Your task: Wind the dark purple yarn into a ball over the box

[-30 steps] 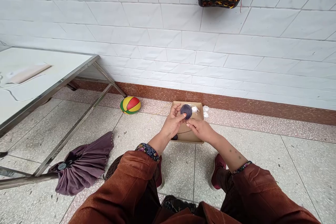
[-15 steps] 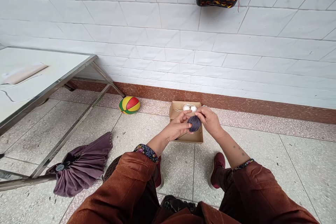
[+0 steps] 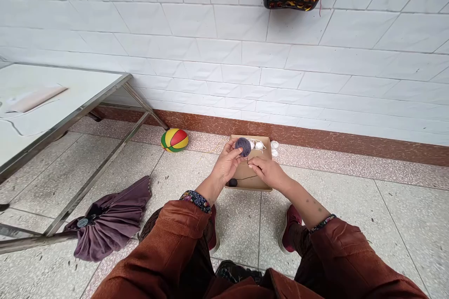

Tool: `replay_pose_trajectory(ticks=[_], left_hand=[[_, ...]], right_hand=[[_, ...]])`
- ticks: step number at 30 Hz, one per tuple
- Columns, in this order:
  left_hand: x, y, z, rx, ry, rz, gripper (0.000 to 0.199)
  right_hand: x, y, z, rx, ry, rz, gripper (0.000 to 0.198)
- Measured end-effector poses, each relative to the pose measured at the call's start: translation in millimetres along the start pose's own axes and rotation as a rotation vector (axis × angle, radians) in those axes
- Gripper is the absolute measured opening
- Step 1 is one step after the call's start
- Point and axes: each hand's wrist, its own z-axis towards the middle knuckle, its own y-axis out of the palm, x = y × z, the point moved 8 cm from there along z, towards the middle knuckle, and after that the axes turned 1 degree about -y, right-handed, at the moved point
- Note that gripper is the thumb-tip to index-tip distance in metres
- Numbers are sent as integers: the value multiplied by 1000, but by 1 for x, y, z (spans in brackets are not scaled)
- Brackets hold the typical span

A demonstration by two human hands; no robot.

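A ball of dark purple-grey yarn (image 3: 242, 146) is gripped in my left hand (image 3: 226, 164), thumb across its front. Just below and to the right, my right hand (image 3: 268, 172) pinches a dark strand of yarn (image 3: 247, 160) that runs up toward the ball. Both hands are over a shallow cardboard box (image 3: 257, 187). White yarn balls (image 3: 258, 145) lie at the far end of the box. Near its front left corner sits a small dark ball (image 3: 233, 182), from which a dark strand leads toward my right hand.
Small white round pieces (image 3: 274, 148) lie on the floor right of the box. Further left are a striped toy ball (image 3: 174, 140), a metal-framed table (image 3: 87, 85) and a folded purple cloth (image 3: 110, 224). A black basket (image 3: 294, 2) hangs on the tiled wall (image 3: 196, 51).
The yarn ball has moved left and up with my left hand. My right hand has come down and left, away from the ball's top. The small dark ball now shows.
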Motion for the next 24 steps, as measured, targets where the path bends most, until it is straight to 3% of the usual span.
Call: replay_pose_trajectory(ticks=[6, 11, 18, 21, 24], left_hand=[[-5, 2, -3, -25, 39, 177, 58], [-18, 20, -12, -210, -46, 298, 64], [-20, 41, -25, -449, -88, 199, 70], [-15, 44, -28, -458, -100, 120, 69], [-6, 38, -24, -370, -60, 41, 65]], right_hand=[[-16, -29, 4, 87, -60, 127, 21], [-2, -49, 5, 197, -8, 156, 26], [23, -56, 2, 340, 126, 147, 28], [30, -51, 2, 344, 160, 143, 29], [33, -37, 2, 280, 200, 90, 27]])
